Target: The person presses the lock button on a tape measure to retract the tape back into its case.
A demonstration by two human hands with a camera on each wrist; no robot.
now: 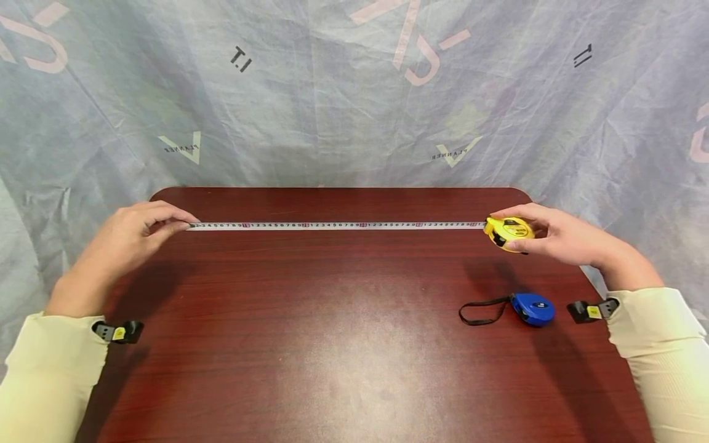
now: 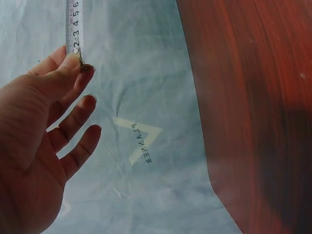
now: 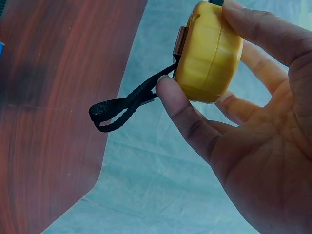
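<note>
A yellow tape measure (image 1: pixel 516 232) is held by its case in my right hand (image 1: pixel 570 237), fingers and thumb gripping its sides. In the right wrist view its black wrist strap (image 3: pixel 117 108) hangs loose from the yellow case (image 3: pixel 209 56). The white blade (image 1: pixel 332 226) stretches straight and level across to the left, above the table. My left hand (image 1: pixel 141 231) pinches the blade's end between thumb and finger. The left wrist view shows the numbered blade (image 2: pixel 74 24) rising from that pinch, the metal end hook (image 2: pixel 87 67) beside the fingertips and the other fingers loosely spread.
A blue tape measure (image 1: pixel 533 309) with a black strap (image 1: pixel 482 312) lies on the reddish-brown table (image 1: pixel 332 307), near the right forearm. Behind the table's far edge hangs a grey printed curtain (image 1: pixel 321 111). Small black devices (image 1: pixel 133 332) are strapped at both cuffs.
</note>
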